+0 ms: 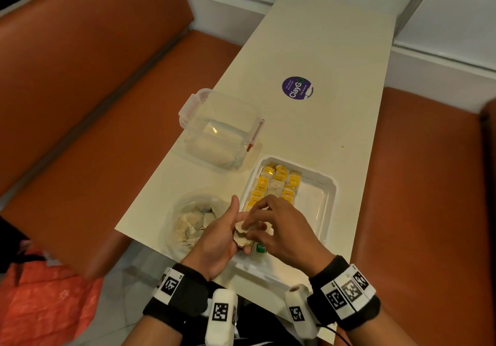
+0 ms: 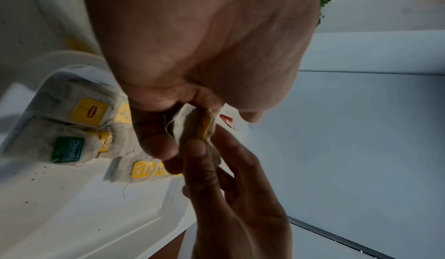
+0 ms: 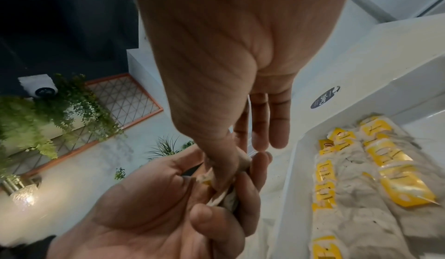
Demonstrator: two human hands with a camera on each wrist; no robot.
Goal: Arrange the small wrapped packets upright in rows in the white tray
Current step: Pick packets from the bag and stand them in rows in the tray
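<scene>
The left hand (image 1: pixel 214 241) cups a small stack of packets (image 1: pixel 243 235) just beside the white tray (image 1: pixel 328 198), near its front corner, as a feed supply. The right hand (image 1: pixel 279 227) pinches the top packet, probably to separate one for the filled rows (image 1: pixel 273 184).

Left hand (image 1: pixel 214 241) palm up, fingers curled round packets (image 1: pixel 243 235). Right hand (image 1: pixel 281 227) above, thumb and forefinger pinching top one, other fingers straight.
</scene>
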